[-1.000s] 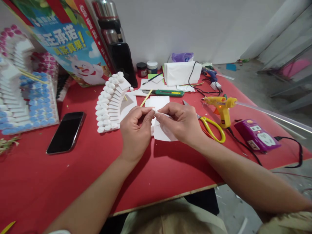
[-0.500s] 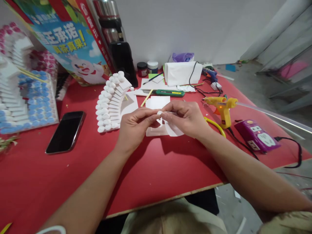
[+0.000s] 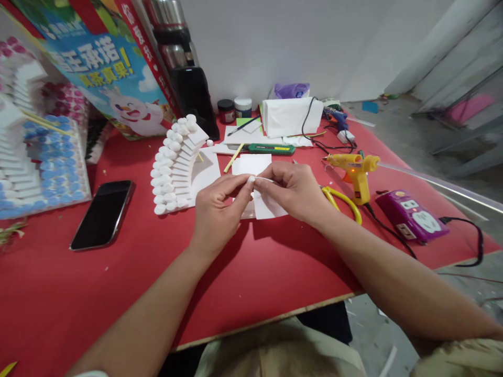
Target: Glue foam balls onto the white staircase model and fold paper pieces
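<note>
Both hands meet above the middle of the red table (image 3: 118,272). My left hand (image 3: 218,209) pinches the top edge of a white foam sheet (image 3: 267,207) with thumb and forefinger. My right hand (image 3: 294,191) pinches the same edge from the other side, fingers curled. The sheet hangs down from the fingertips, its lower part over other white foam pieces (image 3: 251,165) lying flat. A white foam staircase model (image 3: 175,165) with rounded beads along its edge stands just left of my left hand.
A black phone (image 3: 102,213) lies at left. Yellow scissors (image 3: 341,201), a yellow glue gun (image 3: 356,170) and a purple power strip (image 3: 412,215) sit at right. Behind are a green cutter (image 3: 271,149), paint jars (image 3: 234,109), a white box (image 3: 293,116) and blue-and-white foam models (image 3: 35,157).
Both hands lowered toward the table half a second ago, then shifted slightly up and left again, still pinching the white sheet; the sheet's hanging part swung back toward me.
</note>
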A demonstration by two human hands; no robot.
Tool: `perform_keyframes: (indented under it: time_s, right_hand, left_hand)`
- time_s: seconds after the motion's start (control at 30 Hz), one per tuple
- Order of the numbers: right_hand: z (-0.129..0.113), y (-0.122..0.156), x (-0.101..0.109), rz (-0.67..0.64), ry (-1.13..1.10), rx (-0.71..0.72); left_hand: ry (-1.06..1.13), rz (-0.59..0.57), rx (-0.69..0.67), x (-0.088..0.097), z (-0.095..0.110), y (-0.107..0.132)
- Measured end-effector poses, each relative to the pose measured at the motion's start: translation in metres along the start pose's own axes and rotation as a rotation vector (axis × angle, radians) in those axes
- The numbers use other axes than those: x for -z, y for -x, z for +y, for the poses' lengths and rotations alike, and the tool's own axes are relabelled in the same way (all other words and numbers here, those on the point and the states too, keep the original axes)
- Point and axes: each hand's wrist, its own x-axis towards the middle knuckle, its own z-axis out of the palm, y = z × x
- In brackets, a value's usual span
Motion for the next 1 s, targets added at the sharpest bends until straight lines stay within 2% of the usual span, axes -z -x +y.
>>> perform_keyframes:
  time_s: [0.07,0.13,0.27,0.33,0.4,0.53,0.67,0.77,0.87,1.0]
  right_hand:
    - [-0.001,-0.001,0.001,-0.013,-0.055,-0.042]
    - [-0.002,-0.003,0.005,-0.071,-0.245,-0.169]
    - [-0.002,-0.007,0.011,-0.245,-0.638,-0.464]
    - [0.001,-0.008,0.011,-0.343,-0.769,-0.532]
    - [0.005,-0.007,0.009,-0.425,-0.831,-0.509]
    - [0.008,-0.007,0.011,-0.555,-0.78,-0.392]
    - [0.006,-0.007,0.02,-0.584,-0.629,-0.35]
    - [0.004,-0.008,0.024,-0.587,-0.581,-0.354]
    - [0.005,-0.011,0.022,-0.608,-0.802,-0.448]
    - [0.01,-0.015,0.013,-0.7,-1.093,-0.667]
  left_hand:
    - [0.044,0.011,0.061,0.0,-0.001,-0.001]
    - [0.097,-0.004,0.128,0.001,-0.002,-0.003]
    - [0.159,-0.028,0.187,0.004,-0.001,-0.004]
    - [0.183,-0.038,0.191,0.004,0.001,-0.004]
    - [0.202,-0.03,0.205,0.004,0.001,-0.004]
    - [0.254,-0.005,0.269,0.006,-0.003,-0.006]
    - [0.353,-0.041,0.329,0.007,-0.01,-0.008]
    - [0.346,-0.067,0.323,0.007,-0.01,-0.009]
    - [0.269,-0.062,0.256,0.009,-0.007,-0.008]
    - [0.149,-0.105,0.089,0.012,-0.003,-0.008]
